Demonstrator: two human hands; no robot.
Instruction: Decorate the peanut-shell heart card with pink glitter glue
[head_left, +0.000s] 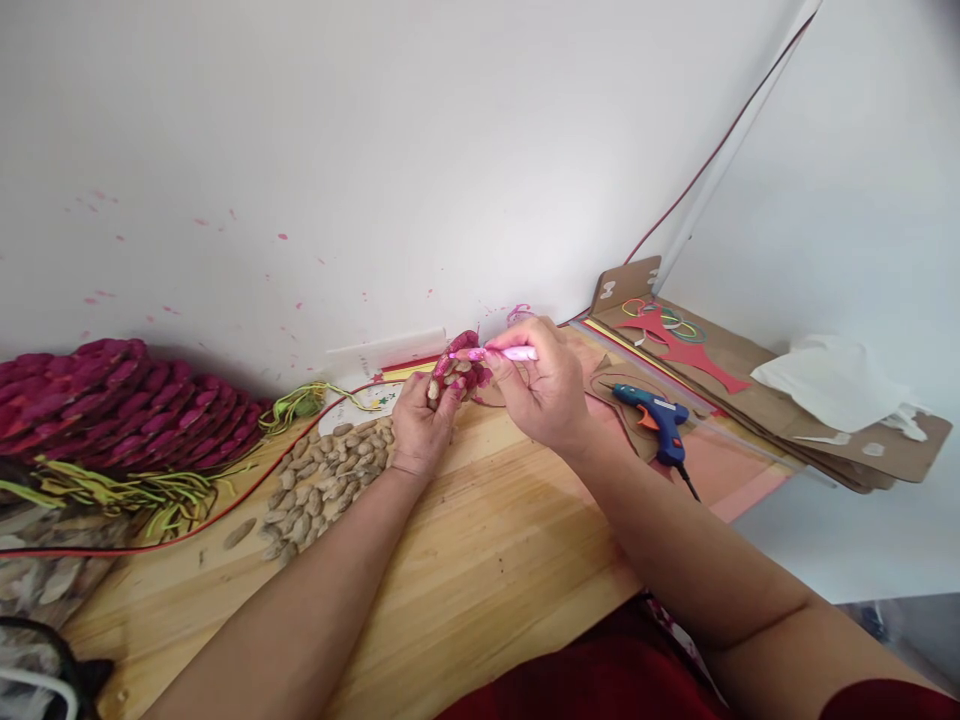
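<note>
My left hand [424, 425] is closed around a small cluster of peanuts [456, 376], some of them painted magenta and some still bare tan shell. Pinched in my right hand [544, 385] is a slim paintbrush [514, 353] with a white and pink handle. Its tip points left and meets or nearly meets the painted part of the cluster; exact contact is hard to make out. Pink stains show on the fingers. Just left of my left hand, a pile of unpainted peanuts [330, 480] lies on the wooden table [465, 560].
At the left rises a stack of magenta-painted peanut pieces [135, 400] with yellow-green yarn [127, 490]. A red cord [247, 490] crosses the table. To the right lie a blue hot glue gun [660, 420], cardboard [892, 450], red paper [682, 345] and white tissue [817, 380]. A paint-spattered wall [420, 180] stands behind.
</note>
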